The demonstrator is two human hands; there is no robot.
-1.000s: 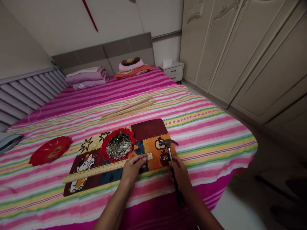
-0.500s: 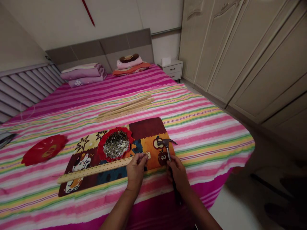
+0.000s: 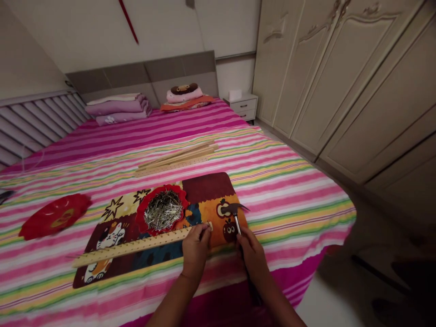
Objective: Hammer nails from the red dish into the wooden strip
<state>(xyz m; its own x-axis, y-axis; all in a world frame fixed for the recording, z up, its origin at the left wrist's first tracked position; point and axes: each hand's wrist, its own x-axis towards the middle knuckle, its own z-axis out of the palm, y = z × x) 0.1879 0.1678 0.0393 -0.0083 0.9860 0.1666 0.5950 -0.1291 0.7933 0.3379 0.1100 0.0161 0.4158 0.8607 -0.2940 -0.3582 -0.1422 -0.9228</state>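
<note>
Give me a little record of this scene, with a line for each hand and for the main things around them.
Left hand: at the right end of the strip; too small to tell what it pinches
Right hand: grips the hammer
Strip: wooden, lying across the mat, left end past its edge
Bowl: red, on the mat, heaped with nails
Dish: red, left of the mat
Other strips: beyond the mat, on the striped cloth

In dim light, we see a pale wall [image 3: 166, 27] behind the grey headboard [image 3: 132, 81] of the bed [image 3: 211, 121], a slatted railing [image 3: 37, 122] at left, and a small nightstand [image 3: 243, 108] near the tall cream wardrobe [image 3: 344, 81] at right.
</note>
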